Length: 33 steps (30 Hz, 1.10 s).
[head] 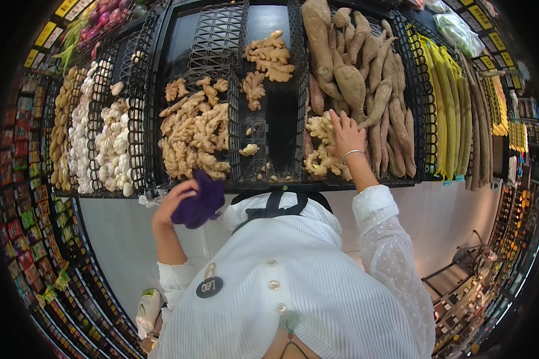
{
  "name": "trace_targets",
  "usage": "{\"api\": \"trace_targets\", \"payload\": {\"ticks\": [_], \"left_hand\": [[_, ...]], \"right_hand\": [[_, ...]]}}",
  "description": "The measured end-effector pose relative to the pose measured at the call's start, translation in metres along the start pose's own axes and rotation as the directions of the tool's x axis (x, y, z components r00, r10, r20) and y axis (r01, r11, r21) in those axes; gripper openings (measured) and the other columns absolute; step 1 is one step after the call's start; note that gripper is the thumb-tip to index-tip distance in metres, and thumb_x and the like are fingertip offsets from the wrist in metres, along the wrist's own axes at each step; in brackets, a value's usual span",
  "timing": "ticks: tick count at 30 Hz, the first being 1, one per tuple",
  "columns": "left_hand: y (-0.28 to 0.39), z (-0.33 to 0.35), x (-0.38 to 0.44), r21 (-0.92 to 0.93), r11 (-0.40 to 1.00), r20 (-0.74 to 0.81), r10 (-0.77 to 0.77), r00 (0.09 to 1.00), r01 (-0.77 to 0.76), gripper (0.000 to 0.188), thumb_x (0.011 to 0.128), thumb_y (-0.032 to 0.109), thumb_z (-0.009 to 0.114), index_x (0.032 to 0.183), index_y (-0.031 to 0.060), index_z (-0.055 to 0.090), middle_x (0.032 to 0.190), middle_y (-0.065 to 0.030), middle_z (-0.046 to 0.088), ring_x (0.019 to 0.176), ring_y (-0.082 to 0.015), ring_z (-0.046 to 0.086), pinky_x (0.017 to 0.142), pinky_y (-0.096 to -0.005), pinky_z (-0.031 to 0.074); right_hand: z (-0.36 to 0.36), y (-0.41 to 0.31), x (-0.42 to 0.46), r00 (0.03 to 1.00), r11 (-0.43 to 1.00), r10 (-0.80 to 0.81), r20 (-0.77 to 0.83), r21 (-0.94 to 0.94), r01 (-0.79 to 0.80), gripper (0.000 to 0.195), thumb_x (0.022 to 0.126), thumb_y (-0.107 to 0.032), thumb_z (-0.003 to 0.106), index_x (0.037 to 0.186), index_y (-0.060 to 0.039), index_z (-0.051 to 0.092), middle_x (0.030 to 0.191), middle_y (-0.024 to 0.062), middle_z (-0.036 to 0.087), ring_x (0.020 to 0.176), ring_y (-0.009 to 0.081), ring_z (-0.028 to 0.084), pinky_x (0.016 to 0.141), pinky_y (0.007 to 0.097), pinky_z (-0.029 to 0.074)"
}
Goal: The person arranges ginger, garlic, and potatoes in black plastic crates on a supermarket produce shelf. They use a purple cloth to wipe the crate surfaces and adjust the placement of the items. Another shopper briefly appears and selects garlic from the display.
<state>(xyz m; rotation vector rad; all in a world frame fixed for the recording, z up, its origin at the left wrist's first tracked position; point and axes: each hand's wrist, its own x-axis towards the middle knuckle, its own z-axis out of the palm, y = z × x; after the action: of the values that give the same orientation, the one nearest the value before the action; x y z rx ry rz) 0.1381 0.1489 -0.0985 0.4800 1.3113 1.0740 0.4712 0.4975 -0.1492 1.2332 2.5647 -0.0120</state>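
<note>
A crumpled dark purple cloth (200, 200) is gripped in my left hand (178, 199), just in front of the display's front edge. My right hand (348, 137), with a bracelet at the wrist, rests palm down against pale ginger roots (321, 161) in the right compartment. Its fingers are extended and slightly apart; the palm side is hidden. Beside that hand lie long brown sweet potatoes (382, 103). More ginger (197, 134) is heaped in a compartment to the left. Between the two, a narrower compartment has a few ginger pieces (269, 56) towards its back and small bits near the front.
Black mesh dividers (234, 116) separate the compartments. Garlic bulbs (113, 148) lie left of the ginger, and yams in yellow netting (444, 107) stand at the right. Packaged goods fill a shelf (31, 224) at far left. A wheeled cart (458, 264) is at lower right.
</note>
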Motion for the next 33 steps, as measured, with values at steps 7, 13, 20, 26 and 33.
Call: {"api": "trace_targets", "payload": {"ticks": [7, 13, 20, 26, 33], "left_hand": [[-0.020, -0.017, -0.039, 0.815, 0.463, -0.348, -0.091, 0.933, 0.349, 0.032, 0.086, 0.027, 0.062, 0.116, 0.0161, 0.062, 0.103, -0.0116, 0.068, 0.095, -0.0268, 0.065, 0.084, -0.0359, 0.050], [0.014, 0.023, -0.027, 0.707, 0.701, -0.230, 0.102, 0.968, 0.094, 0.024, 0.090, 0.021, 0.060, 0.112, 0.0118, 0.062, 0.104, -0.0100, 0.067, 0.096, -0.0282, 0.064, 0.084, -0.0346, 0.049], [0.016, 0.070, 0.032, 0.867, 0.412, -0.351, 0.101, 0.931, 0.282, 0.052, 0.085, 0.051, 0.060, 0.119, 0.0131, 0.060, 0.104, -0.0103, 0.069, 0.095, -0.0282, 0.066, 0.077, -0.0370, 0.051], [0.010, 0.079, 0.059, 0.914, 0.240, -0.383, 0.252, 0.889, 0.326, 0.048, 0.083, 0.048, 0.063, 0.113, 0.0100, 0.061, 0.089, -0.0103, 0.069, 0.082, -0.0296, 0.067, 0.068, -0.0413, 0.052], [-0.011, 0.094, 0.062, 0.941, 0.170, -0.338, 0.517, 0.787, 0.292, 0.032, 0.083, 0.039, 0.066, 0.100, 0.0116, 0.066, 0.084, -0.0072, 0.067, 0.077, -0.0268, 0.066, 0.062, -0.0387, 0.052]], "right_hand": [[-0.010, 0.021, 0.008, 0.978, 0.843, 0.181, -0.108, 0.528, -0.098, 0.060, 0.068, -0.023, 0.071, 0.124, -0.0176, 0.053, 0.121, 0.0093, 0.057, 0.098, 0.0321, 0.062, 0.083, 0.0401, 0.051], [-0.009, 0.034, -0.005, 0.806, 0.252, 0.589, -0.049, 0.960, -0.126, 0.058, 0.073, -0.013, 0.070, 0.125, -0.0001, 0.049, 0.117, 0.0138, 0.059, 0.098, 0.0249, 0.062, 0.086, 0.0337, 0.049], [-0.054, -0.060, -0.028, 0.900, -0.189, 0.374, 0.225, 0.968, -0.163, 0.054, 0.071, -0.012, 0.072, 0.118, -0.0006, 0.049, 0.103, 0.0099, 0.059, 0.092, 0.0182, 0.061, 0.077, 0.0324, 0.053], [0.011, -0.151, 0.008, 0.977, 0.311, 0.147, 0.155, 0.930, -0.194, 0.065, 0.071, -0.028, 0.075, 0.121, -0.0009, 0.043, 0.104, 0.0215, 0.061, 0.097, 0.0350, 0.061, 0.087, 0.0395, 0.048], [-0.020, -0.081, -0.044, 0.952, 0.535, 0.134, -0.275, 0.829, 0.164, 0.057, 0.081, -0.011, 0.070, 0.132, -0.0031, 0.046, 0.121, 0.0159, 0.055, 0.104, 0.0279, 0.060, 0.088, 0.0366, 0.049]]}}
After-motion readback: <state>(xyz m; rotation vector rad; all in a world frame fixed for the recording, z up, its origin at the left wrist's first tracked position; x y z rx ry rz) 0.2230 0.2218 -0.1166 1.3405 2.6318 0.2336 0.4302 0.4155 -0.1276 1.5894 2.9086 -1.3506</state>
